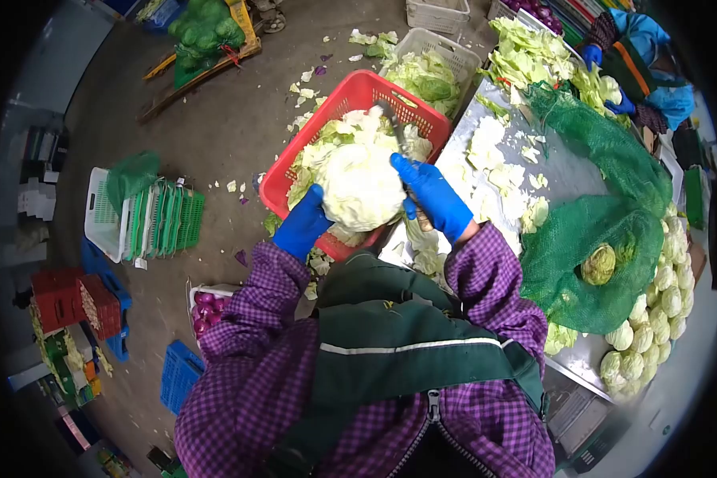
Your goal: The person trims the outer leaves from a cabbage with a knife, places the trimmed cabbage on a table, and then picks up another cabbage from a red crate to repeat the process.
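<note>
A pale cabbage head (360, 188) is held over a red crate (276, 180) full of loose cabbage leaves. My left hand (303, 224), in a blue glove, grips the cabbage's left side. On the right, my right hand (436, 196), also gloved in blue, is closed round the handle of a knife (393, 127), whose dark blade points up and away over the crate. That hand is close beside the cabbage; whether it touches it I cannot tell.
At the right, a metal table (564, 153) bears leaves, green netting (562, 239) and many cabbages (649, 338). A co-worker's gloved hand (592, 56) is at the upper right. A pale crate (464, 60) of leaves stands beyond the red one. Green and white crates (147, 213) stand left.
</note>
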Tool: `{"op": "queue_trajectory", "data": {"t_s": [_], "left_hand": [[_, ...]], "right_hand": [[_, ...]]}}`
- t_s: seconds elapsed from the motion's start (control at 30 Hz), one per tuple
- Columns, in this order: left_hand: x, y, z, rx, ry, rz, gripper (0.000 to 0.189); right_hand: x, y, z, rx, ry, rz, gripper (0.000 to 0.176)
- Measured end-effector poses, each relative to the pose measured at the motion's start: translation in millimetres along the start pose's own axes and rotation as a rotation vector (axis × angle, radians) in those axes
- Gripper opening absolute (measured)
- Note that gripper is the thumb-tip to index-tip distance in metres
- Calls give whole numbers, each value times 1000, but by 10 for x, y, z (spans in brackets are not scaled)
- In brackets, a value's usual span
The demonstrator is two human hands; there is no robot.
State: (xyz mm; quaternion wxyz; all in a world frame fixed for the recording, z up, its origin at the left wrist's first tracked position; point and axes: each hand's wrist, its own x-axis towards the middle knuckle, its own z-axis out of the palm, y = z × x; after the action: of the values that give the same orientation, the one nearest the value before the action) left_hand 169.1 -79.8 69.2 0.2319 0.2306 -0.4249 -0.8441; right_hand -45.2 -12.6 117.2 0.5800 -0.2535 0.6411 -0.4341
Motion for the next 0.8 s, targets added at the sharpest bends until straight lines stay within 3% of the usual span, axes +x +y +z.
{"op": "queue_trajectory", "data": {"t_s": [0.07,0.1,0.13,0.17,0.23,0.27,0.3,0.37,0.4,0.43,0.5,0.57,0.6,0.63,0.7,0.77,0.8], "left_hand": [[95,1,34,143,70,10,86],[150,-102,9,-217,82,-22,84],[186,-196,-17,-579,98,-49,83],[221,-247,-37,-581,107,-39,83],[260,-328,-53,229,87,176,83],[294,-352,-54,-201,134,107,86],[289,-354,-77,-203,141,113,86],[291,-323,-83,-607,115,-7,89],[276,-312,-76,-607,112,-7,89],[249,-300,-62,-455,-11,82,88],[248,-318,-71,-299,-135,169,87],[295,-335,-86,-1374,-262,-157,90],[299,-337,-104,-1043,-87,-185,87],[297,-322,-59,-1042,-86,-186,87],[334,-312,38,-617,68,-133,80],[348,-275,67,-711,44,-212,78],[356,-259,70,-802,19,-291,76]], "right_hand": [[113,104,17,-57,-28,-6,49],[157,247,14,-56,-32,-2,49],[154,347,41,-135,60,-219,47],[129,353,67,-214,151,-443,48],[38,340,20,-320,72,-474,50],[17,358,12,-451,81,-628,53],[-9,369,-1,-583,91,-784,55],[-104,271,-7,-683,40,-820,63],[-169,197,-9,-768,-33,-746,64],[-208,148,-9,-851,-106,-670,65],[-147,160,-26,-906,-81,-759,67],[-111,130,-40,-1017,-92,-709,66],[-99,140,-42,-1014,-90,-708,66],[-80,162,-37,-1069,-49,-747,65],[-40,213,-10,-1120,-1,-784,65],[-8,282,60,-1140,233,-810,62],[27,308,58,-1137,239,-809,62]]}}
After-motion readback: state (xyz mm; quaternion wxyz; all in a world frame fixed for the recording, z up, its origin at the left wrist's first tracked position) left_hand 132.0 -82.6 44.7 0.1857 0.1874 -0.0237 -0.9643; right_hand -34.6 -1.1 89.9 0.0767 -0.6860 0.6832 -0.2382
